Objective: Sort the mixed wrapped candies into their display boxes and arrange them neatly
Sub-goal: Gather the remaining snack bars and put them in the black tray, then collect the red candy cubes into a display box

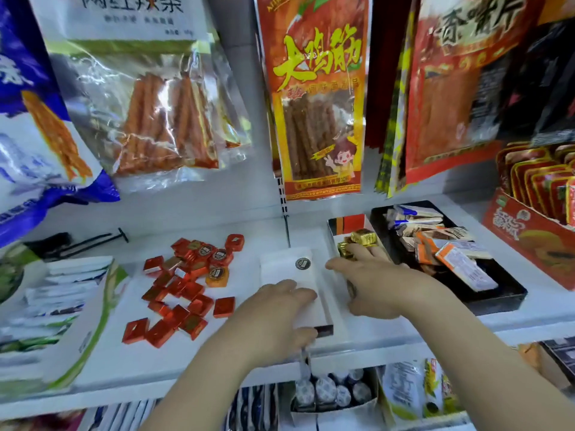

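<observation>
Several red square wrapped candies (177, 300) lie loose on the white shelf (236, 356), with a few round orange ones (217, 276) among them. A white box (287, 269) with a round sticker sits at the centre. My left hand (273, 315) grips its near end, fingers on top and thumb at the front edge. Just right of it is an open display box (348, 221) with an orange and black flap, holding gold wrapped candies (362, 237). My right hand (376, 284) lies palm down in this box, its fingertips touching the gold candies.
A black tray (510, 298) of white, orange and brown wrapped bars stands to the right, a red display carton (529, 241) beyond it. A white and green box (77, 309) fills the left. Snack bags (317, 98) hang behind. Small cups (329, 393) sit on the shelf below.
</observation>
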